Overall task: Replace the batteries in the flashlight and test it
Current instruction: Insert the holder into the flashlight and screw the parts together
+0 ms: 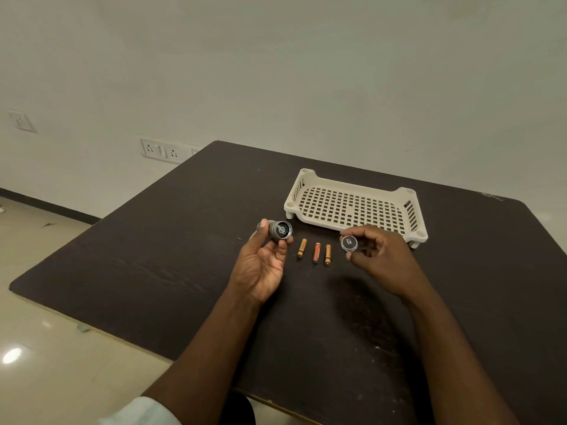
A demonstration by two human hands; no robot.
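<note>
My left hand (266, 261) holds the dark metal flashlight body (279, 230) above the table, its open end turned toward me. My right hand (378, 256) pinches the round flashlight end cap (349, 243) between thumb and fingers, held apart from the body. Between my hands, three small batteries lie side by side on the table: a gold one (302, 248) on the left, an orange-red one (316, 253) in the middle and another gold one (327, 254) on the right.
A cream perforated plastic tray (352, 207) stands just behind my right hand. All of this rests on a dark wooden table (153, 265); its left edge runs diagonally over a tiled floor. Wall sockets (161, 150) are beyond the table.
</note>
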